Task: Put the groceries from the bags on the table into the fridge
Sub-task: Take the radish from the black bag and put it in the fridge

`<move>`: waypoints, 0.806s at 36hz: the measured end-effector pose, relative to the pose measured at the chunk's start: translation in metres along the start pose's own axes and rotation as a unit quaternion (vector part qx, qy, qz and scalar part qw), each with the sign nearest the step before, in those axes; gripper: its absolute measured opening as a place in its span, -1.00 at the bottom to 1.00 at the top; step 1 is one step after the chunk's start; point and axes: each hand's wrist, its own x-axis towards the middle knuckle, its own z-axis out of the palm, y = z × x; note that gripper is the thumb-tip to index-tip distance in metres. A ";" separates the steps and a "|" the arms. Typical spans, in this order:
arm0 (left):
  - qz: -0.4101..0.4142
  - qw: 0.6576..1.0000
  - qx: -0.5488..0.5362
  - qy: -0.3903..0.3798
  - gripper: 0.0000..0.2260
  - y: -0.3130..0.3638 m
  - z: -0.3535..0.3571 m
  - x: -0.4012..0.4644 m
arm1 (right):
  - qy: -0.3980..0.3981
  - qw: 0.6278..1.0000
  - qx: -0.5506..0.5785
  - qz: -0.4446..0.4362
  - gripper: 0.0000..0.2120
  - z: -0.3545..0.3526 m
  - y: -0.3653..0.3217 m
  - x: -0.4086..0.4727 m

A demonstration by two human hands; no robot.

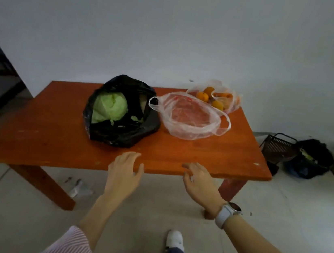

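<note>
both hands empty, left hand [124,169] and right hand [199,180] spread open at near table [43,139] edge, cabbage [110,107] in black bag [119,128] beyond, oranges [208,98] far right

- Open black plastic bag [119,126] holding a pale green cabbage [110,107], table centre.
- Clear, seemingly empty plastic bag [190,116] at its 3 o'clock.
- Clear bag of oranges [214,97] at 2 o'clock, far corner.

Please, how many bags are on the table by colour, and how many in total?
Black bag, open, with a cabbage inside: 1
Clear bags, one near the middle and one with oranges at the far corner: 2
Total: 3 bags on the table
</note>
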 end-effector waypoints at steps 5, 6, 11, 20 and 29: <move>-0.025 0.999 0.005 0.030 -0.70 -0.032 0.008 0.089 | -0.021 1.000 0.010 -0.018 -0.68 0.019 0.006 0.107; -0.031 0.999 0.010 0.038 -0.70 -0.037 0.007 0.108 | -0.025 0.999 0.016 -0.029 -0.67 0.021 0.005 0.131; -0.009 0.986 0.101 0.130 -0.67 -0.061 -0.008 0.202 | -0.040 0.996 0.048 -0.068 -0.67 0.030 -0.011 0.243; 0.050 0.959 0.272 0.068 -0.36 -0.105 -0.026 0.341 | -0.015 0.993 0.030 -0.112 -0.56 0.057 -0.044 0.398; 0.129 0.914 0.307 -0.232 -0.35 -0.161 0.018 0.452 | -0.138 0.989 0.004 0.045 -0.29 0.123 -0.028 0.464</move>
